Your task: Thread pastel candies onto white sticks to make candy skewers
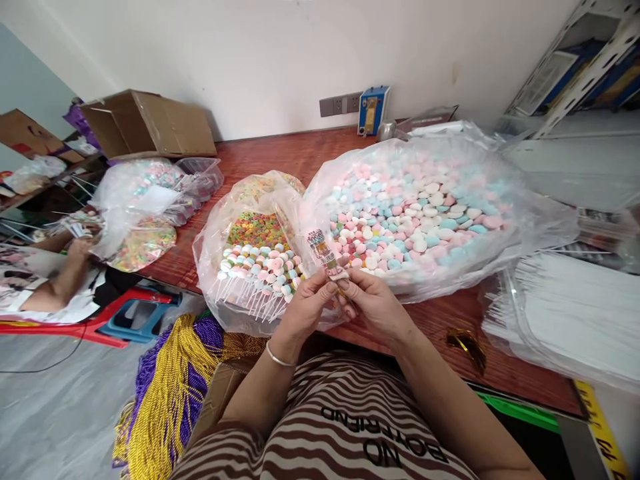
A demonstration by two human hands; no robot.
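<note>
My two hands are together in front of me: the left hand (pixel 314 298) and the right hand (pixel 375 301) both pinch, with thumbs and fingers, the lower end of a small printed packet (pixel 321 249). Its upper part points away from me, leaning left. My fingers cover the lower end, so what is inside there I cannot tell. If I pull unevenly, I think the thin film could tear, or slip from my fingertips.

Below my left hand hang gold and purple bead strings (pixel 175 397). To the right of my right hand lies a curl of gold foil (pixel 467 348).

Just beyond my left hand is a transparent bag (pixel 207 248) with pastel candies on white sticks (pixel 257 267). It is near the table edge, so a push from my forearm could perhaps spill some sticks. Beyond my right hand spreads a larger transparent bag (pixel 543 219) of loose pastel candy discs (pixel 415 227); a dropped packet could fall among them.

Farther left are a co-worker's hand (pixel 79 252) and an open cardboard box (pixel 180 127). Farthest ahead, by the wall, stands a blue device (pixel 374 111).
</note>
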